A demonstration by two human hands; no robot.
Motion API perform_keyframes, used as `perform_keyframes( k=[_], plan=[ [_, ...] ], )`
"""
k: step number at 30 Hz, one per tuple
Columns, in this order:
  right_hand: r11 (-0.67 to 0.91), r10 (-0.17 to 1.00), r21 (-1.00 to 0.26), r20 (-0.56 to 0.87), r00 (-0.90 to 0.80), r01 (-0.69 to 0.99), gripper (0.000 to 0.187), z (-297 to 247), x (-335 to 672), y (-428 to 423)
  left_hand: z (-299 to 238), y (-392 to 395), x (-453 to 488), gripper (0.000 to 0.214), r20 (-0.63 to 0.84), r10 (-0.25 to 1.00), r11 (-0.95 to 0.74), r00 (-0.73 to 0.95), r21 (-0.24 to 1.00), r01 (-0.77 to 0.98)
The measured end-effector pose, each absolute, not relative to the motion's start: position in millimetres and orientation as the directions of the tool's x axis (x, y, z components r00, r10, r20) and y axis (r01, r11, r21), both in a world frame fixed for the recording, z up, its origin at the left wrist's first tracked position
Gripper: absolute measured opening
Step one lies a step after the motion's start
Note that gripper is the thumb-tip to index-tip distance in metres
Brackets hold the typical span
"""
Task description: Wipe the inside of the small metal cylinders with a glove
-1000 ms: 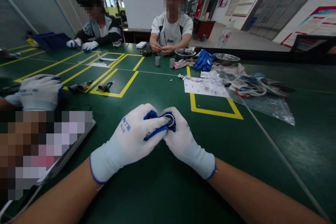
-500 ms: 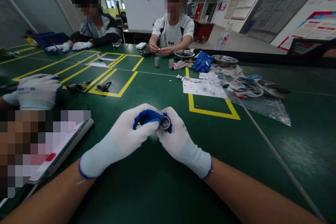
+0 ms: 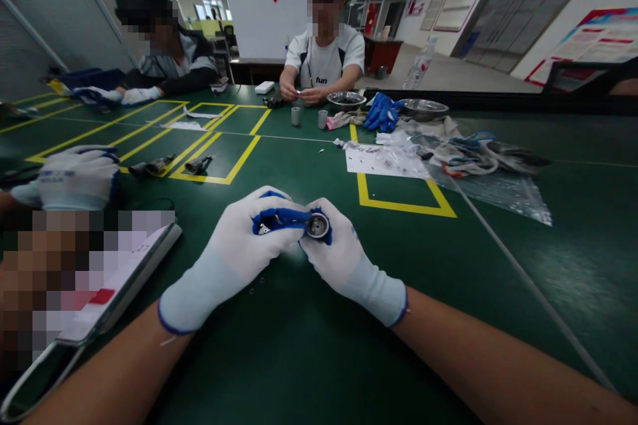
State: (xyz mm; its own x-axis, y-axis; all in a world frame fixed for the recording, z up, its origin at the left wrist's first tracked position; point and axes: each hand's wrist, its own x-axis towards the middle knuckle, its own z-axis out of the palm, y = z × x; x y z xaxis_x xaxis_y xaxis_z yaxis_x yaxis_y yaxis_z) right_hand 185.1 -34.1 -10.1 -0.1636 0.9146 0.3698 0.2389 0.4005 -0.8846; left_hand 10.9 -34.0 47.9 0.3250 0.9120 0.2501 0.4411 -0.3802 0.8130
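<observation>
My right hand (image 3: pixel 339 246), in a white glove with blue palm, is wrapped round a grey metal cylindrical part (image 3: pixel 318 226). Its round open end faces me, and some inner detail shows in the opening. My left hand (image 3: pixel 249 229), gloved alike, has thumb and fingers closed together, their tips against the left side of the cylinder. A small shiny metal piece (image 3: pixel 264 229) shows inside the curl of the left fingers; its kind is unclear. On the green table (image 3: pixel 299 358) below the left hand lie tiny rings (image 3: pixel 262 280).
A co-worker's gloved hand (image 3: pixel 77 176) and a tablet-like device (image 3: pixel 124 279) are at left. Dark metal parts (image 3: pixel 199 165) lie on yellow-taped areas. Farther off are grey cylinders (image 3: pixel 296 116), metal bowls (image 3: pixel 346 101), blue gloves (image 3: pixel 383 113) and plastic bags (image 3: pixel 518 196). Two people sit opposite.
The cylinder's open end has turned more toward me, and both hands have shifted slightly right and up in view. The small metal piece in my left hand shows more. Tiny rings are now visible below.
</observation>
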Motion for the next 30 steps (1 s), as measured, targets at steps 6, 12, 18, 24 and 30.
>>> perform_keyframes(
  k=[6, 12, 18, 24, 30],
  plan=[
    [0.392, 0.917, -0.873, 0.344, -0.202, 0.289, 0.007, -7.7, 185.6, -34.5, 41.5, -34.3, 15.8, 0.014, 0.136, 0.933, -0.277, 0.334, 0.863, 0.423],
    [0.407, 0.908, -0.852, 0.342, -0.240, 0.328, 0.010, -4.6, 186.1, -36.3, 50.1, -33.6, 21.6, 0.010, 0.015, 0.944, -0.166, 0.329, 0.884, 0.437],
    [0.449, 0.890, -0.826, 0.377, -0.257, 0.342, 0.011, -5.5, 185.0, -37.6, 50.9, -35.8, 22.7, 0.012, -0.012, 0.937, -0.146, 0.348, 0.894, 0.424],
    [0.456, 0.886, -0.811, 0.373, -0.276, 0.366, 0.013, -8.2, 185.0, -37.1, 55.1, -37.5, 25.9, 0.011, -0.048, 0.961, -0.121, 0.272, 0.812, 0.570],
    [0.453, 0.887, -0.803, 0.363, -0.286, 0.387, 0.012, -9.5, 185.6, -36.5, 55.7, -40.0, 32.8, 0.012, -0.051, 0.977, -0.092, 0.209, 0.780, 0.619]
  ],
)
